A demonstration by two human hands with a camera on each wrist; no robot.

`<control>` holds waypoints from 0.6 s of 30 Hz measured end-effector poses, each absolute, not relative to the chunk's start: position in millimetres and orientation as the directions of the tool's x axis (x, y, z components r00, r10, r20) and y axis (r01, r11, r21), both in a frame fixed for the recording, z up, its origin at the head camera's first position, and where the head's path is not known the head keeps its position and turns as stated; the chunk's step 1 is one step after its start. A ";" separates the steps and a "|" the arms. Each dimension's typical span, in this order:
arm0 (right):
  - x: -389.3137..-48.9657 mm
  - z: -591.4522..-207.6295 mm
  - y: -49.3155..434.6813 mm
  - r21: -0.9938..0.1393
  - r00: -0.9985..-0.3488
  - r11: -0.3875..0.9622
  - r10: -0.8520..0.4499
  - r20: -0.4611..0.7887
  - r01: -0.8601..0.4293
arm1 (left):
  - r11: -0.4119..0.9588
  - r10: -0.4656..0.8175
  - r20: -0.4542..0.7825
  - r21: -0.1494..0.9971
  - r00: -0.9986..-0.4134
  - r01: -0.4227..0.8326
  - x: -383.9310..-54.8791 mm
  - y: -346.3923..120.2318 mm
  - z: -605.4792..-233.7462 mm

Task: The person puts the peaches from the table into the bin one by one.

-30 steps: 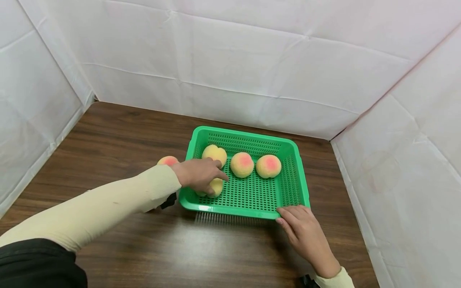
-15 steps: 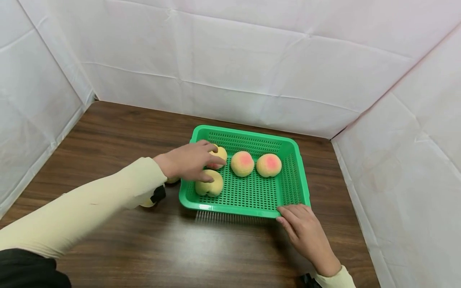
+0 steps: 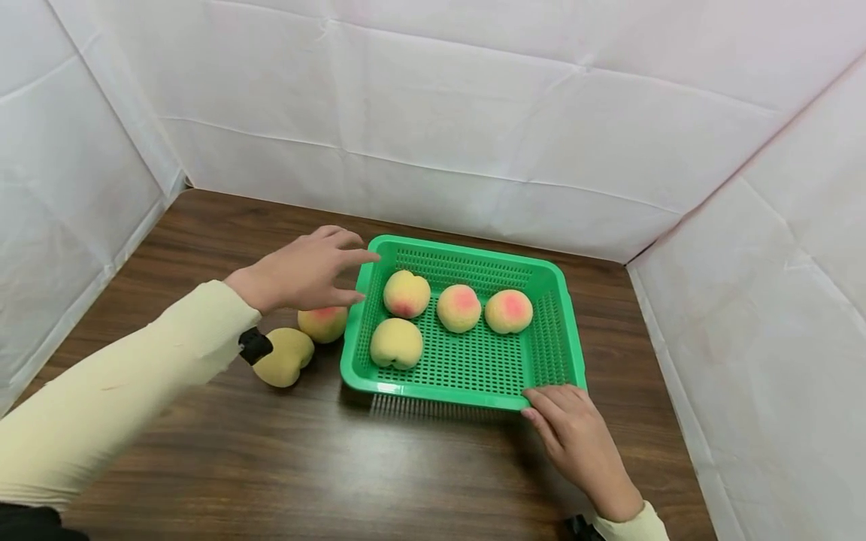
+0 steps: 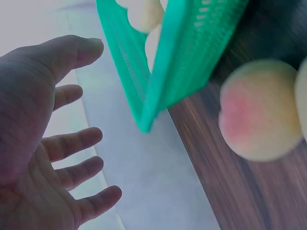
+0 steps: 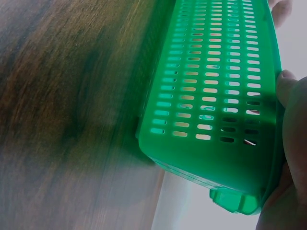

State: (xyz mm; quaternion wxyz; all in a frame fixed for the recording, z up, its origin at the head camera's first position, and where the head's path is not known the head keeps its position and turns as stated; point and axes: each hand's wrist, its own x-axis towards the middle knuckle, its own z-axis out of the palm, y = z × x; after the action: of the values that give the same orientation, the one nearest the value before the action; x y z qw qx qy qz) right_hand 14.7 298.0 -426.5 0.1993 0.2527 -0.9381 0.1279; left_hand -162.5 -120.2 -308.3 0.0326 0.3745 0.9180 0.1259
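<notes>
A green plastic basket [image 3: 446, 396] with slotted walls holds several yellow and pink peaches; two of them, an upper peach [image 3: 407, 294] and a lower peach [image 3: 396, 344], sit at its left end. My left hand [image 3: 304, 270] hovers by the basket's left rim, its fingers spread and nothing in them. Beneath that hand, outside the basket, a pink-topped peach [image 3: 323, 326] rests on the table beside a yellower peach [image 3: 280, 361]. My right hand [image 3: 575, 443] grips the basket's near right corner, fingers over the rim and thumb on the outer side.
The basket stands on a dark wood-grain table [image 3: 379, 481]. White sheeting [image 3: 440, 128] hangs as walls behind it and on both sides. A black strap [image 3: 255, 346] is on the left wrist.
My left hand has lifted off the peaches at the basket's left end and moved left, past the rim. Both peaches there stay in the basket. The right hand keeps its place.
</notes>
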 end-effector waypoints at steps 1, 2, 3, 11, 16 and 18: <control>14.8 -426.2 297.8 -0.138 -0.793 0.840 -0.423 0.438 -0.524 | 0.699 0.683 0.029 0.266 -0.730 0.664 -162.4 -125.1 -309.3; 14.8 -426.3 297.7 -0.139 -0.793 0.840 -0.423 0.440 -0.525 | 0.712 0.667 0.020 0.274 -0.744 0.646 -162.0 -130.0 -310.2; 14.7 -426.2 297.4 -0.141 -0.794 0.840 -0.422 0.438 -0.524 | 0.724 0.654 0.008 0.282 -0.756 0.629 -161.9 -134.8 -311.7; 13.8 -426.8 297.2 -0.145 -0.796 0.839 -0.422 0.434 -0.524 | 0.803 0.570 -0.206 0.341 -0.795 0.488 -166.7 -163.9 -333.6; 13.7 -428.1 297.5 -0.138 -0.788 0.837 -0.426 0.444 -0.530 | 0.816 0.555 -0.277 0.365 -0.784 0.449 -167.9 -168.2 -349.2; 13.7 -428.3 297.5 -0.136 -0.787 0.837 -0.426 0.446 -0.530 | 0.810 0.564 -0.288 0.377 -0.774 0.450 -167.7 -165.6 -354.8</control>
State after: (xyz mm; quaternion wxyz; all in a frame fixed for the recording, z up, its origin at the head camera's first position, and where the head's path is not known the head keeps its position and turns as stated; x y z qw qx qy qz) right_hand 13.7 297.5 -428.3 0.2032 0.2551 -0.9366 0.1281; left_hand -167.7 -165.6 -354.8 0.1971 0.2723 0.9306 0.1448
